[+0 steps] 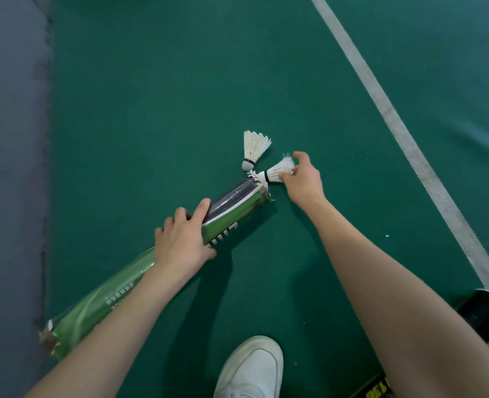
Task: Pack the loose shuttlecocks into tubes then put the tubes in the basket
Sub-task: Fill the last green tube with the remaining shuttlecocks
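A long green and black tube point(234, 209) lies slanted across the green floor, its open torn end pointing up and to the right. My left hand point(183, 239) grips the tube around its middle. My right hand point(302, 179) pinches the feathers of a white shuttlecock point(276, 172), whose cork end sits at the tube's open mouth. A second white shuttlecock point(253, 149) lies loose on the floor just above the tube's mouth, cork end down. No basket is in view.
A white court line point(395, 122) runs diagonally at the right. Grey flooring point(10, 168) borders the left side. My white shoe point(252, 369) is at the bottom centre. A black tube-like object with yellow print point(487, 314) lies at the lower right.
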Motion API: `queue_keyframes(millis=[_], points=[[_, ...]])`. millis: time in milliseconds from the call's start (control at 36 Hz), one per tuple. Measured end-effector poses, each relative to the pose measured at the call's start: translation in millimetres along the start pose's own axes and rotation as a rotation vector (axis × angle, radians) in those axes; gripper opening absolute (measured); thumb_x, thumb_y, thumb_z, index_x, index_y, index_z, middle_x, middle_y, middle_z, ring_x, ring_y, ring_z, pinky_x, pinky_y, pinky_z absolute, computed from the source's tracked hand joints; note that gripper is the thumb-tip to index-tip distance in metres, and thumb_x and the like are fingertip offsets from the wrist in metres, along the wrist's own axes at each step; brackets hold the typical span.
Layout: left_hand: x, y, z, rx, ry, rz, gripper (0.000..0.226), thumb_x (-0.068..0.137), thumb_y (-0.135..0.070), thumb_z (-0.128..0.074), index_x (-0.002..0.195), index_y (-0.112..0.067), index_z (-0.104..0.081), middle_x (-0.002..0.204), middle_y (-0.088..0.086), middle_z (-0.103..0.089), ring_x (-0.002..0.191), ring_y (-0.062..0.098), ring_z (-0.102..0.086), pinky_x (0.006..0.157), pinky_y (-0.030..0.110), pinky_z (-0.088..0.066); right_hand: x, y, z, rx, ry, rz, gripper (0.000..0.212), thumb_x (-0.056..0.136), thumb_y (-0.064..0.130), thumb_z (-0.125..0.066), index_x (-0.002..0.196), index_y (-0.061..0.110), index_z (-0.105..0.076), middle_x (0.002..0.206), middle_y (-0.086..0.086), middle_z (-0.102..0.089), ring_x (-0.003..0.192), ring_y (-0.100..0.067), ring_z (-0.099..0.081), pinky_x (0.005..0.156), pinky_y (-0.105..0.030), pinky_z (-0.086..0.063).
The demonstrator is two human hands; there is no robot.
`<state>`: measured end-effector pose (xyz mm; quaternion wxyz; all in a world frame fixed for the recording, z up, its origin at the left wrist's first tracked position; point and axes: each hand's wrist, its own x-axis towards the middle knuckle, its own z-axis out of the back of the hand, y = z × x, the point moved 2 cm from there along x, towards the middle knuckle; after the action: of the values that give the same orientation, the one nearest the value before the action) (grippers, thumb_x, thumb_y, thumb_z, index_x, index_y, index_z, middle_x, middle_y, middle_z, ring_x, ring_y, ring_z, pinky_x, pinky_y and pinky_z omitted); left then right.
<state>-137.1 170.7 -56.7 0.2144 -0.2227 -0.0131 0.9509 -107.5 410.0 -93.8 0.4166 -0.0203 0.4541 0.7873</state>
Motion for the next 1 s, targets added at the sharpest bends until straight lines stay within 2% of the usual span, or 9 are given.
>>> queue_keyframes(millis=[83,194,250,500,722,806,833,889,1000], points=[[-1.7,-9.3,-3.9,0.012,0.018,-0.03,0.097,0.071,-0.04,-0.077,0.144,-0.039,-0.013,0.12,0.004,-0.042,0.107,0.025,-0.046,0.093,0.039,-0.038,-11.3,-17.4,15.6,0.008,-0.098,-0.022,0.041,0.095,0.016,-0.053,0.134,0.014,-0.043,0.119,-0.011,-0.059,0.105,-0.029,-0.058,0.095,-0.044,-0.045],[-4.2,-26.2,-8.3,0.034,0.038,-0.086,0.097,0.072,-0.039,-0.076,0.145,-0.039,-0.012,0.119,0.004,-0.041,0.105,0.024,-0.046,0.092,0.038,-0.038,-34.5,-45.7,50.6,0.231,-0.25,-0.063,0.034,0.095,0.014,-0.051,0.128,0.016,-0.048,0.101,0.002,-0.056,0.074,-0.007,-0.053,0.054,-0.009,-0.042],[-6.4,-35.9,-9.3,0.045,0.033,-0.12,0.097,0.072,-0.038,-0.076,0.145,-0.038,-0.011,0.118,0.004,-0.041,0.105,0.024,-0.045,0.093,0.038,-0.038,-48.5,-58.8,65.7,0.393,-0.3,-0.079,0.029,0.094,0.015,-0.052,0.123,0.019,-0.051,0.095,0.005,-0.056,0.071,-0.005,-0.051,0.05,-0.004,-0.038],[-27.6,-77.0,-9.7,0.036,-0.044,-0.309,0.097,0.071,-0.04,-0.075,0.145,-0.041,-0.012,0.118,-0.001,-0.041,0.104,0.021,-0.044,0.09,0.034,-0.034,-109.2,-71.2,85.5,0.583,-0.213,0.005,0.023,0.098,0.016,-0.053,0.118,0.028,-0.058,0.1,-0.001,-0.063,0.091,-0.01,-0.058,0.09,-0.027,-0.048],[-43.7,-94.1,-9.3,-0.047,-0.086,-0.413,0.094,0.073,-0.042,-0.074,0.145,-0.042,-0.015,0.116,-0.003,-0.041,0.104,0.019,-0.044,0.092,0.033,-0.034,-153.7,-52.9,108.8,0.43,-0.27,0.135,0.04,0.105,0.025,-0.033,0.144,0.024,-0.04,0.111,-0.035,-0.053,0.097,-0.033,-0.043,0.086,-0.033,-0.037],[-50.2,-100.0,-9.3,-0.059,-0.113,-0.454,0.093,0.073,-0.041,-0.074,0.146,-0.041,-0.016,0.115,-0.003,-0.042,0.104,0.019,-0.045,0.093,0.033,-0.034,-161.6,-49.2,106.0,0.377,-0.282,0.198,0.047,0.103,0.044,-0.029,0.146,0.026,-0.037,0.09,0.0,-0.065,0.072,-0.014,-0.057,0.073,-0.027,-0.047],[-52.0,-101.6,-9.1,-0.064,-0.121,-0.461,0.093,0.073,-0.04,-0.073,0.147,-0.04,-0.016,0.115,-0.003,-0.042,0.104,0.019,-0.045,0.093,0.033,-0.034,-162.8,-49.3,104.6,0.37,-0.286,0.206,0.052,0.1,0.052,-0.027,0.147,0.028,-0.034,0.1,0.01,-0.062,0.086,-0.004,-0.057,0.086,-0.02,-0.038],[-54.7,-103.1,-9.0,-0.074,-0.136,-0.471,0.093,0.072,-0.04,-0.074,0.147,-0.039,-0.018,0.115,-0.002,-0.043,0.104,0.02,-0.045,0.092,0.034,-0.034,-164.5,-50.8,102.8,0.386,-0.285,0.177,0.063,0.094,0.063,-0.024,0.149,0.031,-0.026,0.123,0.009,-0.056,0.115,-0.009,-0.05,0.107,-0.038,-0.038],[-57.6,-100.5,-9.0,-0.066,-0.176,-0.489,0.093,0.07,-0.038,-0.077,0.146,-0.037,-0.023,0.113,-0.001,-0.045,0.101,0.021,-0.047,0.09,0.036,-0.034,-172.7,-49.2,106.0,0.463,-0.246,0.14,0.069,0.09,0.067,-0.022,0.151,0.035,-0.015,0.119,0.027,-0.045,0.113,0.002,-0.043,0.117,-0.04,-0.026]])
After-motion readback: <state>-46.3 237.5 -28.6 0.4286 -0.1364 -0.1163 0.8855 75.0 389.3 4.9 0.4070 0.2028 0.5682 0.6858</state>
